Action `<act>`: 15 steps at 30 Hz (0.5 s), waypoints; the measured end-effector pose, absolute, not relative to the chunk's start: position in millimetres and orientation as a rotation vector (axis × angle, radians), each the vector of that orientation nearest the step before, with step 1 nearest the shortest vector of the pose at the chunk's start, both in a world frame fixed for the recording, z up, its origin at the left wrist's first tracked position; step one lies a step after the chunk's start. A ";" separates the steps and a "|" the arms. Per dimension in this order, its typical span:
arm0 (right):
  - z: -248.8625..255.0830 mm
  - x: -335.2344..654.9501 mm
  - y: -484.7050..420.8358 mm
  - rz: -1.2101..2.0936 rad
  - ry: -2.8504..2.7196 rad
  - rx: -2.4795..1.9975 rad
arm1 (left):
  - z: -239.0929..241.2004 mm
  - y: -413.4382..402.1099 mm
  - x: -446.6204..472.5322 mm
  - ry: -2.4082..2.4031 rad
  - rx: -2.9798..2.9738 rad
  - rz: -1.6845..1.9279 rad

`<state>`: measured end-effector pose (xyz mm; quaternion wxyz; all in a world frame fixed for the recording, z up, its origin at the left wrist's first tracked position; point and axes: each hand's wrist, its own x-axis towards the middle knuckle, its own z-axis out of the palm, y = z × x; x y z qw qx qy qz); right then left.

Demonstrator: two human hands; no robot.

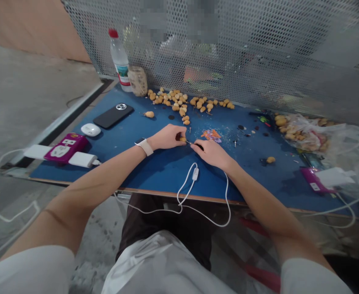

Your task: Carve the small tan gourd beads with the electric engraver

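Observation:
At the middle of the blue table, my left hand (pixel 171 136) pinches a small yellow gourd (pixel 183 139) between thumb and fingers. My right hand (pixel 211 152) is closed on a thin pointed tool (pixel 188 142), whose tip is at or against the gourd; its exact kind is too small to tell. Just beyond my right hand lies a small heap of orange and purple pieces (pixel 211 135). Several similar gourds (pixel 175 98) are spread along the back of the table, and a single gourd (pixel 149 114) rests to the left.
To the left are a black phone (pixel 114 116), a white case (pixel 90 130), a purple power strip (pixel 66 148), a bottle (pixel 120 61) and a jar (pixel 137 81). Rightward lie a plastic bag of gourds (pixel 304 132) and another purple strip (pixel 314 179). A white switch cord (pixel 195 174) crosses the front edge.

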<state>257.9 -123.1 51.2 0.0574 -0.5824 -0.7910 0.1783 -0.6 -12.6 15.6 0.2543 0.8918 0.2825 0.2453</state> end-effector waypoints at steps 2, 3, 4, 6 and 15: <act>50.7 258.1 -122.6 0.538 -2.396 -1.767 | 15.9 -12.7 -0.7 0.772 2.424 0.664; 50.1 258.3 -122.3 0.535 -2.395 -1.764 | 16.0 -12.6 -0.7 0.774 2.425 0.662; 49.5 258.5 -122.0 0.532 -2.395 -1.760 | 16.0 -12.6 -0.6 0.776 2.426 0.660; 48.1 258.8 -121.3 0.523 -2.397 -1.753 | 15.8 -12.6 -0.4 0.777 2.426 0.656; 49.0 256.6 -122.3 0.522 -2.409 -1.756 | 15.6 -13.4 -0.2 0.766 2.412 0.655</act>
